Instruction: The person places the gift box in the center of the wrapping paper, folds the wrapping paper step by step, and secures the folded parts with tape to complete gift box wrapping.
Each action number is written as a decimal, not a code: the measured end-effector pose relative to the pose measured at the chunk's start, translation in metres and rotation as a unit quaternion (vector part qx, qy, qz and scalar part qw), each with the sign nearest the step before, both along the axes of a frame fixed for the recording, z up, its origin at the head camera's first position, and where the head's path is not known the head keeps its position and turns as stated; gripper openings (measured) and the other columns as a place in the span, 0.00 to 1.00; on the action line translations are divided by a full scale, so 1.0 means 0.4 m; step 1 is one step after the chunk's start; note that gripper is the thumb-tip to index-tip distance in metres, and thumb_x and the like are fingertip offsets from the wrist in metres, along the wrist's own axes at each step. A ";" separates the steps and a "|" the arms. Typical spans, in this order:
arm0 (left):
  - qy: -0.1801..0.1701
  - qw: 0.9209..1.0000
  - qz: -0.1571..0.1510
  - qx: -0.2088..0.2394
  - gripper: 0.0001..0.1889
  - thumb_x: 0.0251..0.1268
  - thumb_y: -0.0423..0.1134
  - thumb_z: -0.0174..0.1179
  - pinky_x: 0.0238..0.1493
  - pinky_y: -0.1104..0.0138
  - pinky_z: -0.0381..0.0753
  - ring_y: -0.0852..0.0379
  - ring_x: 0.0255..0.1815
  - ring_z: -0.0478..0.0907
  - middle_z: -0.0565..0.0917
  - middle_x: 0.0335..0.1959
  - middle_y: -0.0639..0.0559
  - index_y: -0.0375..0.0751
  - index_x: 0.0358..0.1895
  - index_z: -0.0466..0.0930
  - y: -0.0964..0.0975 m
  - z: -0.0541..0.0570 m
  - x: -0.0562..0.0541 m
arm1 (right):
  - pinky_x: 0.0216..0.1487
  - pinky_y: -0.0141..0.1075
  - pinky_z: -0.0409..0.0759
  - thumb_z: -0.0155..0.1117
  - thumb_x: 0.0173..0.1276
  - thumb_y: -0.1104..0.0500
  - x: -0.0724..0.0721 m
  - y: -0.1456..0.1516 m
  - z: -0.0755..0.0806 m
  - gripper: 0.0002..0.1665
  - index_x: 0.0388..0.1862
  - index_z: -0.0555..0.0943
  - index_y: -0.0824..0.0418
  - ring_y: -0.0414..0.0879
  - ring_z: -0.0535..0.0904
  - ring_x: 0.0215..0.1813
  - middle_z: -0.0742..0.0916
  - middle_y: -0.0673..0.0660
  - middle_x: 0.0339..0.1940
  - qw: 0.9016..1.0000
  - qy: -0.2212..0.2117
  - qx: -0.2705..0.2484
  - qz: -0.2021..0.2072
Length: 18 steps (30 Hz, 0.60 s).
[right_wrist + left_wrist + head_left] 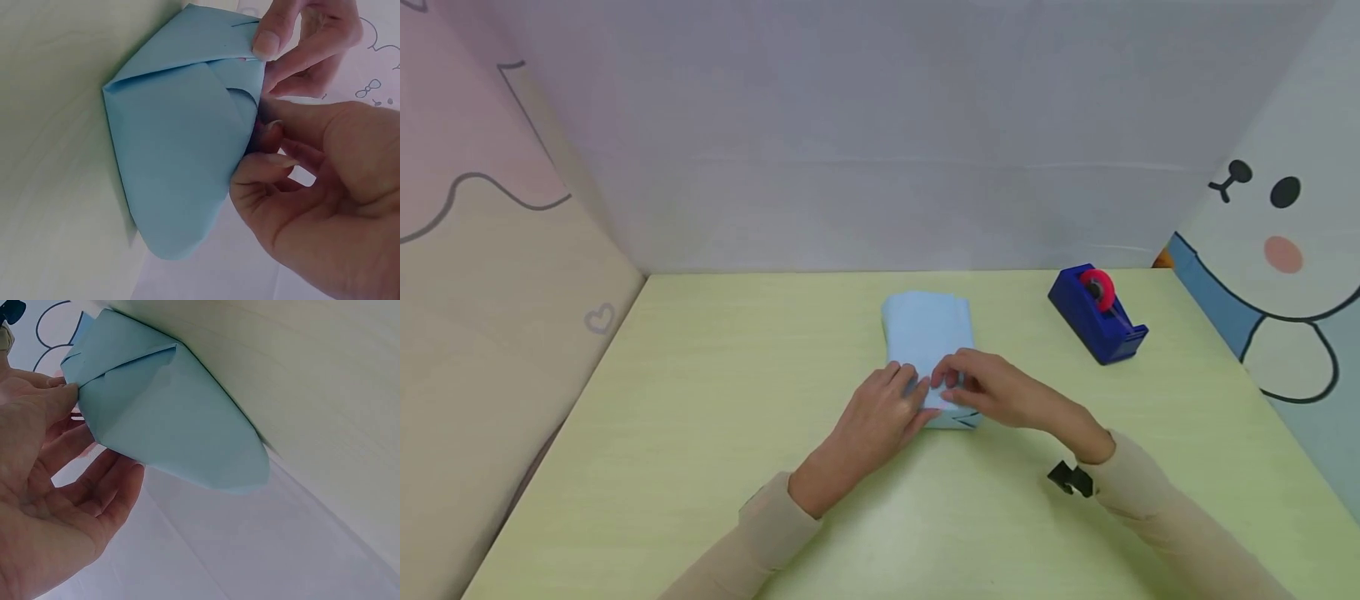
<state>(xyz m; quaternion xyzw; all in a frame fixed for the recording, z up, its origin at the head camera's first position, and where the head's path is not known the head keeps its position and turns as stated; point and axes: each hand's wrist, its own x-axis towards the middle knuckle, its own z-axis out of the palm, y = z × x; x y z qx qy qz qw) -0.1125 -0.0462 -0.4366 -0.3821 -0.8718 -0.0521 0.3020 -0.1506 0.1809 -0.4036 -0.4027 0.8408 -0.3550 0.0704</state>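
Note:
A box-like package [925, 325] wrapped in light blue paper lies lengthwise on the table. My left hand [887, 412] holds it at the near end, fingers bent over the top and thumb against the end face. In the left wrist view, folded paper flaps [140, 406] cross that end face. Close beside it, my right hand [996, 387] bends its fingers at the top near edge. The right wrist view shows its thumb and index finger pinching the paper by a bulging fold [240, 103]; the fingertips are partly hidden.
A blue tape dispenser [1093, 317] with a red-cored roll stands at the back right of the pale yellow-green table [737, 358]. A small black clip-like piece [1071, 478] shows by the right sleeve. Printed sheets wall off the back and both sides.

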 end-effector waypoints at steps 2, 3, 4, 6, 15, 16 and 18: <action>-0.006 1.000 -0.007 0.009 0.18 0.64 0.50 0.73 0.32 0.68 0.73 0.54 0.32 0.71 0.79 0.34 0.48 0.37 0.45 0.88 -0.003 0.001 -0.001 | 0.34 0.33 0.75 0.64 0.74 0.68 0.001 0.001 -0.002 0.06 0.48 0.81 0.63 0.39 0.73 0.31 0.80 0.48 0.34 1.000 0.011 0.000 -0.015; -0.009 1.000 -0.009 0.013 0.18 0.64 0.50 0.73 0.32 0.68 0.74 0.53 0.32 0.72 0.79 0.34 0.48 0.37 0.45 0.88 -0.004 0.002 -0.003 | 0.34 0.33 0.76 0.64 0.73 0.69 0.002 0.001 -0.003 0.06 0.47 0.81 0.63 0.39 0.74 0.31 0.81 0.48 0.34 1.000 0.016 0.000 -0.024; -0.011 1.000 -0.011 0.018 0.18 0.63 0.50 0.73 0.32 0.68 0.75 0.53 0.33 0.72 0.80 0.34 0.48 0.37 0.46 0.88 -0.005 0.001 -0.003 | 0.34 0.33 0.76 0.65 0.72 0.69 0.003 0.002 -0.004 0.07 0.47 0.81 0.63 0.40 0.74 0.32 0.81 0.48 0.33 0.999 0.019 0.001 -0.034; -0.016 0.999 -0.015 0.029 0.18 0.63 0.49 0.74 0.33 0.67 0.76 0.53 0.33 0.73 0.80 0.35 0.47 0.37 0.45 0.88 -0.008 0.002 -0.004 | 0.34 0.33 0.77 0.67 0.71 0.68 0.005 0.002 -0.006 0.07 0.46 0.81 0.64 0.41 0.74 0.32 0.81 0.49 0.33 0.999 0.019 -0.001 -0.050; -0.041 0.997 -0.021 0.059 0.11 0.68 0.42 0.70 0.34 0.67 0.77 0.52 0.35 0.75 0.80 0.36 0.48 0.38 0.44 0.87 -0.010 0.002 -0.012 | 0.33 0.33 0.78 0.69 0.70 0.68 0.011 0.002 -0.015 0.07 0.44 0.81 0.65 0.41 0.76 0.32 0.82 0.50 0.33 0.996 0.028 -0.023 -0.082; -0.043 0.997 -0.022 0.065 0.11 0.67 0.41 0.71 0.34 0.67 0.77 0.52 0.35 0.75 0.80 0.36 0.48 0.38 0.43 0.86 -0.010 0.001 -0.013 | 0.32 0.33 0.78 0.69 0.70 0.68 0.011 0.002 -0.016 0.06 0.43 0.81 0.65 0.41 0.77 0.32 0.82 0.50 0.34 0.996 0.032 -0.026 -0.084; -0.045 0.996 -0.020 0.077 0.09 0.67 0.40 0.71 0.34 0.67 0.76 0.52 0.34 0.74 0.80 0.36 0.47 0.37 0.42 0.85 -0.008 -0.001 -0.013 | 0.32 0.33 0.78 0.69 0.70 0.68 0.013 0.003 -0.019 0.06 0.43 0.81 0.65 0.41 0.77 0.32 0.83 0.51 0.34 0.994 0.045 -0.032 -0.089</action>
